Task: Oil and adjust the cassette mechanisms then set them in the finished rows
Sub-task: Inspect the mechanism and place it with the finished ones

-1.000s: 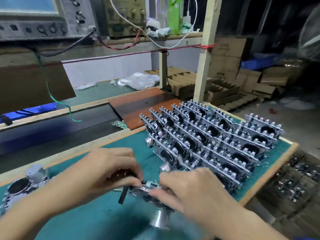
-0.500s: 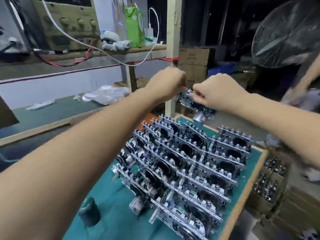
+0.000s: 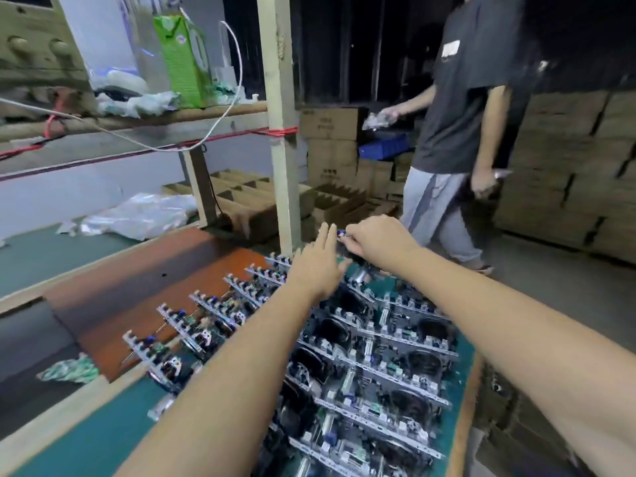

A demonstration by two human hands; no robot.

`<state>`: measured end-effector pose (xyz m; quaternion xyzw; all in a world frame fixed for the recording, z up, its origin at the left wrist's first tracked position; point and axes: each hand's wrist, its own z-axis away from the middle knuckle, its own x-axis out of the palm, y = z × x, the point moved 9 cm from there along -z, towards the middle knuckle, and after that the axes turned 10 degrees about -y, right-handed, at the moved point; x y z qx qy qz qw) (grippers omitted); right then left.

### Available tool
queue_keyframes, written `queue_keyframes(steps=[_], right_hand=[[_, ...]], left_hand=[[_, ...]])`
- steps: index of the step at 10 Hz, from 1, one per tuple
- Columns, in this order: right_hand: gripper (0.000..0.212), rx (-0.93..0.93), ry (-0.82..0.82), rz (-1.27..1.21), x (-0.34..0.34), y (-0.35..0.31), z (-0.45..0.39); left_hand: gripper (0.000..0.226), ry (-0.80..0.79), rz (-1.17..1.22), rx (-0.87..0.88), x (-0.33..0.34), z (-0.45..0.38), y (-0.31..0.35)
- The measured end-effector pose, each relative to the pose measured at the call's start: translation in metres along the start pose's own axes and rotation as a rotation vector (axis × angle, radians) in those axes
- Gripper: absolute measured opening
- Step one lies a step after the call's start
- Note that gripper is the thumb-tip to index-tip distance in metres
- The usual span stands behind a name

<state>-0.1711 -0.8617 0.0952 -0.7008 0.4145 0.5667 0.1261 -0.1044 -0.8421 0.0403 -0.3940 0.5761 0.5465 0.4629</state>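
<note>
Presently our right hand [image 3: 377, 241] pinches a cassette mechanism [image 3: 358, 261] at the far end of the finished rows [image 3: 361, 356]; our left hand [image 3: 315, 268], fingers straight, sits just beside it. Rows stand on the green mat [image 3: 103, 432]. Beyond the rows: wooden post [image 3: 277, 132], a person in grey trousers [image 3: 437, 208].

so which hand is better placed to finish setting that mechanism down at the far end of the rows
Right. The right hand already grips the cassette mechanism at the far end of the finished rows, so it can likely lower it. The left hand lies beside it, fingers straight, holding nothing.
</note>
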Motion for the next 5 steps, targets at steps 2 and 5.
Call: queue_keyframes(steps=[2,5], right_hand=[[0.033,-0.025,-0.242,-0.035,0.039,0.003,0.011],[0.03,0.122,-0.276,0.27,0.021,-0.006,0.02]], left_hand=[[0.057,-0.094,-0.129,-0.026,0.028,-0.007,0.003],[0.058,-0.099,-0.168,-0.002,0.029,0.003,0.0]])
